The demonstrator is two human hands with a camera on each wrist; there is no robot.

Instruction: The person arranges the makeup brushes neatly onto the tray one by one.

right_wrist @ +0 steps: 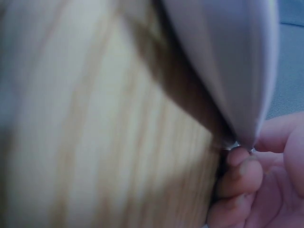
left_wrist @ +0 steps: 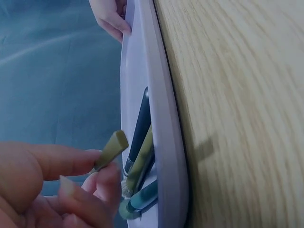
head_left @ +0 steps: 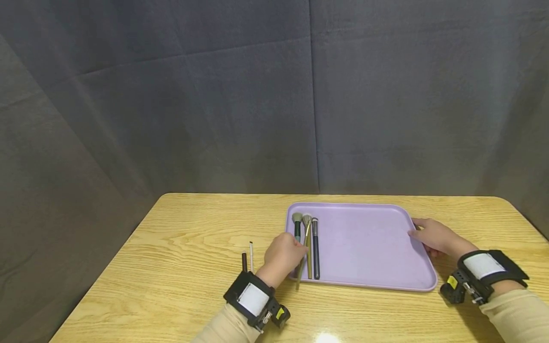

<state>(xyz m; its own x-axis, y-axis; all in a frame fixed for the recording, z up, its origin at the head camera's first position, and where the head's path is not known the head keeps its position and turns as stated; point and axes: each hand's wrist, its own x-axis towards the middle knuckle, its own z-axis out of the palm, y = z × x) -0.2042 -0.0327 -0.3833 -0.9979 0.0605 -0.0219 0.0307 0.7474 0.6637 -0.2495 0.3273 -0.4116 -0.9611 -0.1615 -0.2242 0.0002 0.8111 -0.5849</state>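
Note:
My left hand (head_left: 282, 255) pinches a slim makeup brush with an olive-gold handle (left_wrist: 112, 149) between thumb and fingers, over the left end of a lilac tray (head_left: 364, 247). Under it in the tray lie a green makeup brush (head_left: 297, 224), a gold-handled makeup brush (head_left: 310, 267) with fluffy pale bristles, and a dark blue makeup brush (head_left: 316, 252), side by side. At the tray's right edge my right hand (head_left: 435, 236) grips the rim, thumb on top and fingers (right_wrist: 242, 175) curled below, as the right wrist view shows.
Left of the tray, on the wooden table (head_left: 171, 267), lie a thin white brush (head_left: 251, 257) with a dark angled tip and a dark stick (head_left: 244, 262), both partly hidden by the left wrist strap. A grey curtain (head_left: 240, 119) hangs behind the table.

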